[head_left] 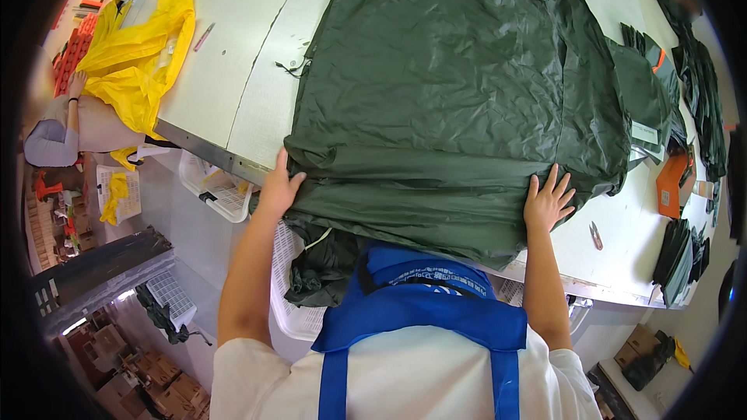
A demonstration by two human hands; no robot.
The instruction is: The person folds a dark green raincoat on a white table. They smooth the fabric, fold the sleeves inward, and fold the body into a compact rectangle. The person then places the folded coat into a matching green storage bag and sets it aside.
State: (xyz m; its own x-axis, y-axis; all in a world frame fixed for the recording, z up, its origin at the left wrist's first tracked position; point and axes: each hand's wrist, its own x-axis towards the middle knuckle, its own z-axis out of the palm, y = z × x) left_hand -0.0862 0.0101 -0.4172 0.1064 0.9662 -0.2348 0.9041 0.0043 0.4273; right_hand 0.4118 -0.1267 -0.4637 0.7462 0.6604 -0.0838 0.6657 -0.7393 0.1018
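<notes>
A large dark green garment [436,70], thin and shiny like a raincoat, lies spread on the white table before me. Its near part is gathered in crosswise folds and hangs over the table's front edge. At the garment's left edge rests my left hand [277,188], thumb apart from the raised fingers; part of the fingers is turned from view. Flat on the folds near the right end lies my right hand [549,201], its fingers spread. A dark cord [289,69] sticks out from the garment's left side.
Small scissors [596,236] lie right of my right hand. Dark green folded pieces [675,260] and an orange box [672,187] stand at the right. A pen [204,36] and a yellow garment [148,62], handled by another person, are far left. White baskets [299,319] stand below the table edge.
</notes>
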